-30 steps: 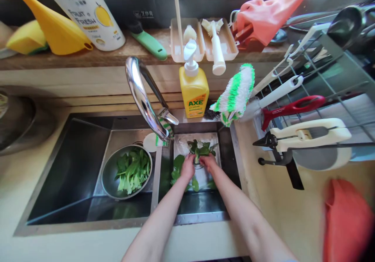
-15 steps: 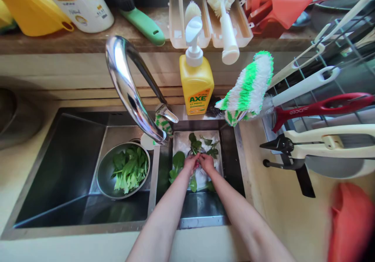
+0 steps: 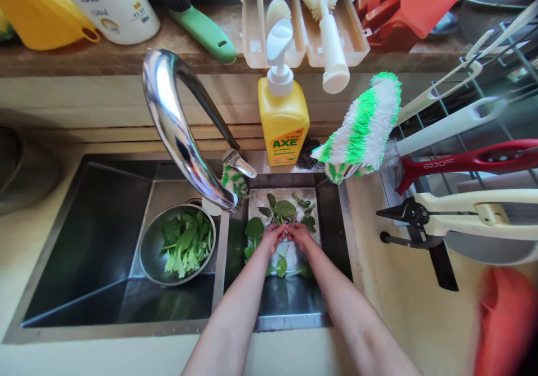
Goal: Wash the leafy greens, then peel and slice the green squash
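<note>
Over the right basin, my left hand and my right hand meet with their fingertips pinched together. Between them is a sprig of leafy greens, its leaves pointing away from me; the fingers hide most of the stem. Loose green leaves lie to the left of my hands, and another leaf is below them. More greens lie at the right. A round pan or bowl in the left basin holds a heap of leafy greens.
A curved chrome faucet arches over the divider. Behind the sink stands a yellow soap bottle, beside a green-and-white fluffy cloth. Pruning shears and a wire rack are at the right.
The sprig between my hands has turned, and a broad leaf now faces up. My hands stay close together in nearly the same spot. The view has shifted slightly.
</note>
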A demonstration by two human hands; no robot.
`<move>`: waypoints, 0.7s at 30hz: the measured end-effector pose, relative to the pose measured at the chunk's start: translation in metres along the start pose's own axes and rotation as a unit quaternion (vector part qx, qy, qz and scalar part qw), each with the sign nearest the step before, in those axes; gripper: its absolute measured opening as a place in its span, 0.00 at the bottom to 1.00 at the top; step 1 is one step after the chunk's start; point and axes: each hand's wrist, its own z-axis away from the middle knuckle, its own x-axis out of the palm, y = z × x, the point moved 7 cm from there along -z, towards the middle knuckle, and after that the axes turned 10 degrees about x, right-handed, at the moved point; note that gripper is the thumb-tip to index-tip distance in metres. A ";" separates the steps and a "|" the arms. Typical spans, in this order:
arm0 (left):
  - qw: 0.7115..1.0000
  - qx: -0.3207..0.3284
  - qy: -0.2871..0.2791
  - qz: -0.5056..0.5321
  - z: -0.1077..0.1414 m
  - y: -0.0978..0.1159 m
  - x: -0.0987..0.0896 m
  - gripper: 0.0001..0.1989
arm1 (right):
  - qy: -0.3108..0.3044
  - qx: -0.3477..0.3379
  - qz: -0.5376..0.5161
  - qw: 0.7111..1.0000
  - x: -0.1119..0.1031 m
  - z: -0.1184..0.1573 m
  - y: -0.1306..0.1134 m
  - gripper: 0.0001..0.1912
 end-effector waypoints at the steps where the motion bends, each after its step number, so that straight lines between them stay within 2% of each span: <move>1: 1.000 0.004 -0.001 0.004 -0.001 0.000 -0.001 0.11 | 0.002 0.006 0.006 1.000 0.001 -0.001 0.001 0.11; 8: 0.999 0.036 0.024 0.031 -0.005 0.000 -0.008 0.13 | 0.054 0.029 0.038 0.997 0.009 -0.008 0.004 0.11; 13: 0.998 0.046 0.034 0.036 -0.003 0.004 -0.011 0.11 | 0.014 0.015 0.022 1.000 0.012 -0.006 -0.007 0.11; 18: 0.999 0.038 0.021 -0.011 -0.007 0.011 -0.009 0.12 | -0.030 -0.020 0.032 0.999 0.008 0.005 -0.017 0.07; 21: 0.998 0.038 0.020 -0.036 -0.012 0.012 -0.008 0.11 | -0.035 -0.031 0.045 0.998 0.008 0.005 -0.017 0.09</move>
